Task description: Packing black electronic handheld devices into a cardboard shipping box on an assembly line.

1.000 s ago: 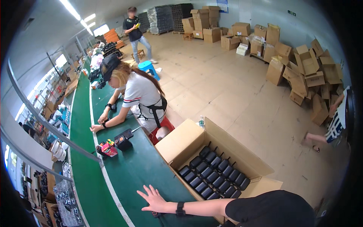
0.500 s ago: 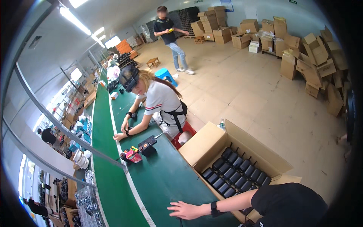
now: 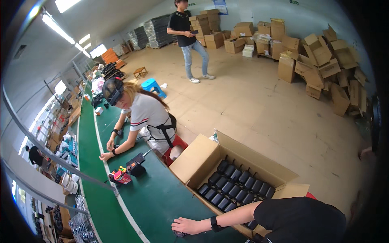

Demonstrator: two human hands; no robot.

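My right hand (image 3: pixel 186 226) comes in from the lower right, a black band on its wrist. Its fingers are bent and close together over a small dark rounded object (image 3: pixel 180 233) on the green tabletop (image 3: pixel 158 198); the hand partly covers it, so its kind does not show. My left hand is out of the picture. Under my right forearm, an open cardboard box (image 3: pixel 194 160) holds rows of black rounded cases (image 3: pixel 229 188) with short stems or cords.
A co-worker (image 3: pixel 146 115) with headgear leans on the bench. Before them stand a black boxy device (image 3: pixel 135 164) with a cable and a small red-and-yellow carton (image 3: pixel 120 176). Another person (image 3: pixel 188 40) stands on the floor. Cardboard boxes (image 3: pixel 320 60) are piled along the wall.
My view has shifted, moving the scene leftward. The fingers of my right hand, stretched out before, are now bent over the dark object. The standing person has changed stance and arm position.
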